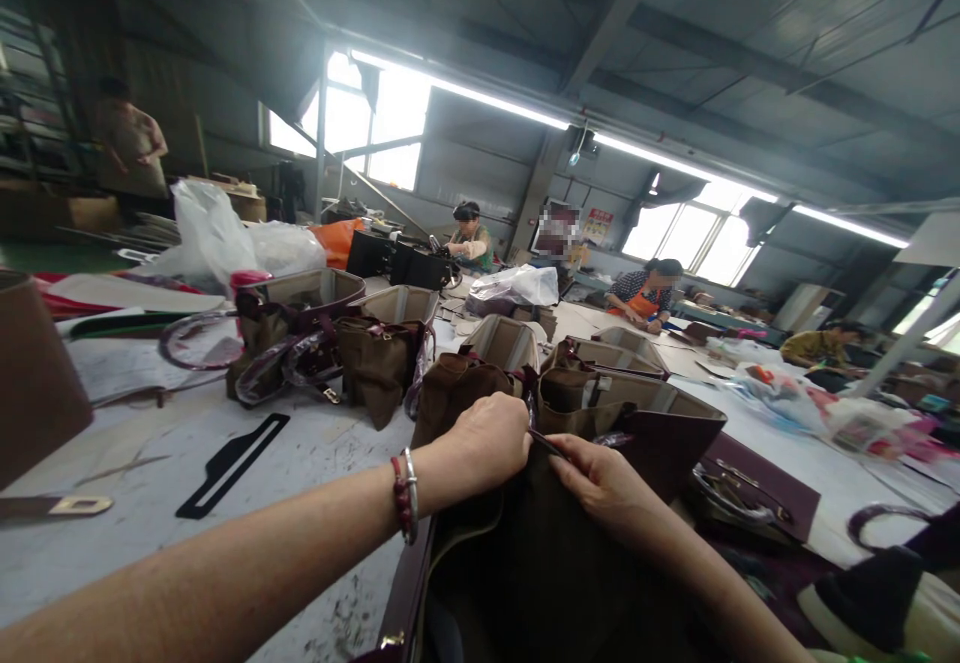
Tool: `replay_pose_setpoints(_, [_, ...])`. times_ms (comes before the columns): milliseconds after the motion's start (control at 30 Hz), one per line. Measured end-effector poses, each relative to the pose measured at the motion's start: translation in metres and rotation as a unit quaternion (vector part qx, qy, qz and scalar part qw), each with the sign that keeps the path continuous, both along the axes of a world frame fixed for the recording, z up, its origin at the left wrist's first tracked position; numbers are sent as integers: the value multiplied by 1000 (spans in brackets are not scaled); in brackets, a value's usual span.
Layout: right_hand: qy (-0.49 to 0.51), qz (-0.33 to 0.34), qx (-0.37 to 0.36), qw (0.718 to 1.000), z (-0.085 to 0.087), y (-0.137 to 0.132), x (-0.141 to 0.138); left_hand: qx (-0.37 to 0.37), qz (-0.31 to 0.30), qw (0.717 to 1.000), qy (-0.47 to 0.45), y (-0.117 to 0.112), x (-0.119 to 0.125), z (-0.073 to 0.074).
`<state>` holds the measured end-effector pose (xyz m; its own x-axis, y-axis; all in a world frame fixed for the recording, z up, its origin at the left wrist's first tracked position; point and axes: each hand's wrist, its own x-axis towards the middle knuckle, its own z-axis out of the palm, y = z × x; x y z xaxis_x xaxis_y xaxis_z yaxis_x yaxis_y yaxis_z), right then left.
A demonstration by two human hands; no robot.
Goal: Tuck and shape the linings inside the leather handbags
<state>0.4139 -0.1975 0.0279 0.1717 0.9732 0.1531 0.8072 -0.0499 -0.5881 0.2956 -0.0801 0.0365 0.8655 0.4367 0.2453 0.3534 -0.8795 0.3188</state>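
Note:
In front of me stands a handbag with a dark olive lining [525, 563] and a maroon side [409, 593]. My left hand [491, 443], wearing bracelets at the wrist, is closed in a fist above the bag's opening. Just right of it, my right hand [596, 478] pinches a thin dark strip [546, 441] between thumb and fingers. This strip runs towards the left fist. What the left fingers hold is hidden behind the back of the hand. Beyond both hands, more maroon handbags [675, 438] with olive linings stand close together.
A black flat template [232, 463] and a strap with a metal end [82, 506] lie on the white table [315, 503]. Bags with plastic-wrapped handles [262, 373] stand further left. Plastic bags [217, 233] are piled behind. Several people work at the back.

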Motion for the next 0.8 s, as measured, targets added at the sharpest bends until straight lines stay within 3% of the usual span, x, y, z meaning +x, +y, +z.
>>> replay_pose_setpoints(367, [23,35,-31,999,-3,8,7,-35,3,999,17,-5,-7,13])
replay_pose_setpoints(800, [-146,-30,-68,986,-9,34,16,-73,-10,997,26,1,-10,15])
